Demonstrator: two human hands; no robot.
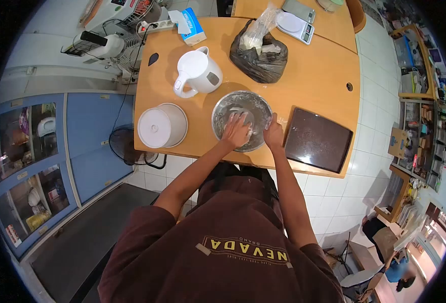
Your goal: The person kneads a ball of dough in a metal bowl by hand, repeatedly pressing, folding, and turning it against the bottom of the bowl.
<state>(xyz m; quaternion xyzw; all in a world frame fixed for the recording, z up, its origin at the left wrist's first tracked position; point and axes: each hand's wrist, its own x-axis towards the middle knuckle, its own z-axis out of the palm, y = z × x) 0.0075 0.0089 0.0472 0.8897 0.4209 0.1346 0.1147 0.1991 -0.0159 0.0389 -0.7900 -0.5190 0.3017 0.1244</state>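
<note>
A round metal mixing bowl (219,108) stands near the front edge of the wooden table, its inner wall smeared with white residue. Inside it, my left hand (238,130) lies palm down with fingers stretched out and coated in white. Under and beyond those fingertips is a pale mass that looks like dough; my hand covers much of it. My right hand (273,133) is closed on the bowl's right rim, with white residue on its fingers too.
Left of the bowl are a white lidded tub (155,129) and a white electric kettle (203,70). A dark baking tray (319,139) lies to the right. Farther back are a black plastic bag (258,60), a kitchen scale (294,28) and a tissue box (193,30). Another person (397,270) is at lower right.
</note>
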